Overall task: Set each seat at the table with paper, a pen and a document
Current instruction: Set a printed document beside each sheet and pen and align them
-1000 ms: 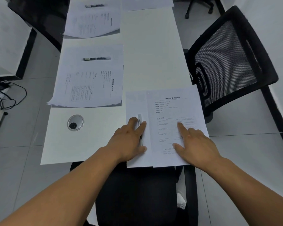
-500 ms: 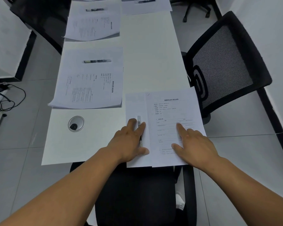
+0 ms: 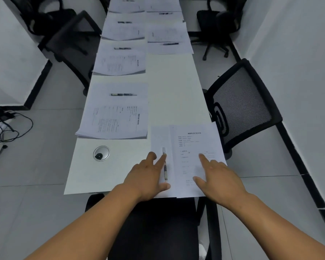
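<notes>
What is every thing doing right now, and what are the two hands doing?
Left hand: open, fingers flat beside the pen.
Right hand: open, pressing the document.
Pen: lying on the paper.
Document: flat, overlapping the paper.
Paper: flat on the table.

Long white rectangular table (image 3: pixel 176 94) running away from the viewer. At its near right corner: printed paper document (image 3: pixel 195 147) overlapping the right part of a blank paper sheet (image 3: pixel 158 139); slim clear-barrelled pen (image 3: pixel 165 166) on the sheet, just left of the document. Left hand (image 3: pixel 148 177) on the sheet, fingers touching the pen; right hand (image 3: pixel 218 175) on the document. Round metal cable grommet (image 3: pixel 101 153) left of the sheet. Black mesh-backed office chair (image 3: pixel 240 107) right of the table
</notes>
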